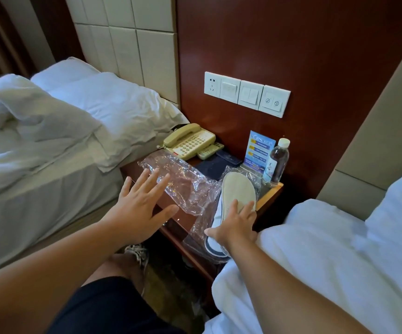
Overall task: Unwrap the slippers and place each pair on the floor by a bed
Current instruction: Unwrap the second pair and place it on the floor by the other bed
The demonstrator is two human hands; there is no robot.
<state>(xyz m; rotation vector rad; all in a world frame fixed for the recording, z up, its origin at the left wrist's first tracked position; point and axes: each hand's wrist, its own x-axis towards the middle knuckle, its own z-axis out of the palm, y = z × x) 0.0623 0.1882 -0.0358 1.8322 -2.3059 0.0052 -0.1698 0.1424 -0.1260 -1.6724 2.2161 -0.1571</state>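
1. Slippers (pixel 237 196) lie sole-up on the bench (pixel 271 191) between the beds, partly inside plastic wrap (pixel 196 233).
2. Right hand (pixel 235 227) rests flat on the sole, fingers spread. Left hand (pixel 138 208) hovers, fingers apart, by an empty wrapper (pixel 178 179).
3. No pair visible on the floor. Unwrapping looks unfinished, placing not yet done.

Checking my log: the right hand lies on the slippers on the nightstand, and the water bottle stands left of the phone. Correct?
Not quite. In the head view the water bottle stands right of the phone, not left. The right hand does lie on the slippers on the nightstand.
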